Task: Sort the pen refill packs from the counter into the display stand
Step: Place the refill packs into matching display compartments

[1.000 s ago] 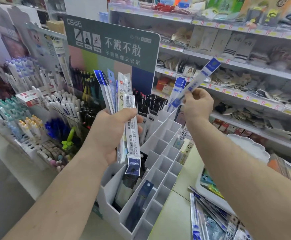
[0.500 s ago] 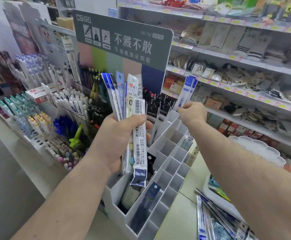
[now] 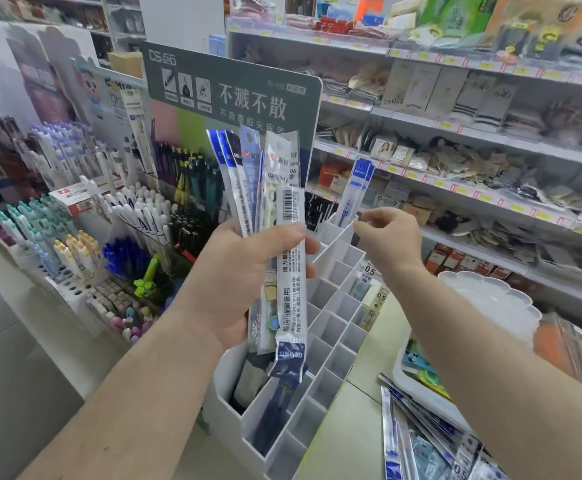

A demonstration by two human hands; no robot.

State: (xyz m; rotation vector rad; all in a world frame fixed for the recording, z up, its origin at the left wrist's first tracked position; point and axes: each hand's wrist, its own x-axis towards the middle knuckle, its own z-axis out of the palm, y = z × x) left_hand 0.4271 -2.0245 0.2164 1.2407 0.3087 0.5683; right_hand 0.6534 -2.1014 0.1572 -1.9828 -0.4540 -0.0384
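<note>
My left hand point(image 3: 241, 271) grips a fanned bundle of pen refill packs point(image 3: 275, 188), held upright over the white display stand point(image 3: 334, 327) with its grid of compartments. Two blue-topped refill packs point(image 3: 355, 188) stand in a far top compartment of the stand. My right hand point(image 3: 390, 240) hovers just beside them at the stand's upper rim, fingers loosely curled, holding nothing that I can see. Dark packs sit in the stand's near left compartments. More refill packs point(image 3: 417, 434) lie in a loose pile on the counter at the bottom right.
A green sign board point(image 3: 234, 88) rises behind the stand. Racks of pens point(image 3: 127, 220) fill the left side. Shop shelves point(image 3: 456, 133) with packaged goods run along the right. A white scalloped tray point(image 3: 490, 299) sits on the counter beyond my right arm.
My right hand lowered the blue-topped packs into the far top compartment and let go of them. The left hand kept its bundle and barely moved.
</note>
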